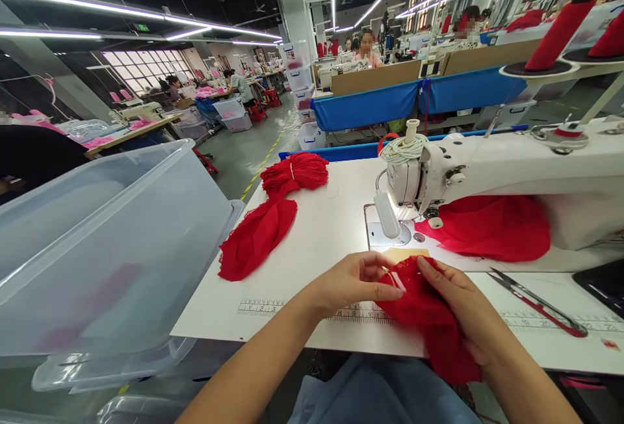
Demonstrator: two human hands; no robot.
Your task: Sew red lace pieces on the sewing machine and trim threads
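A piece of red lace-edged fabric [429, 326] is held up between both hands, just in front of the sewing machine [412, 177], and its lower end hangs over the table's front edge. My left hand [358, 281] pinches its left side, where a small white label [397, 281] shows beside the fingers. On the right side, my right hand [455, 300] grips the same fabric, thumb on top. Another red cloth [492, 225] lies under the machine's arm, right of the needle area.
Thread snips [539, 304] lie on the table at right, near a printed ruler [258, 307]. A loose red piece [258, 238] and a tied red bundle [297, 173] rest at left. Large plastic bins [107, 248] stand beside the table. Red thread cones [560, 34] are at upper right.
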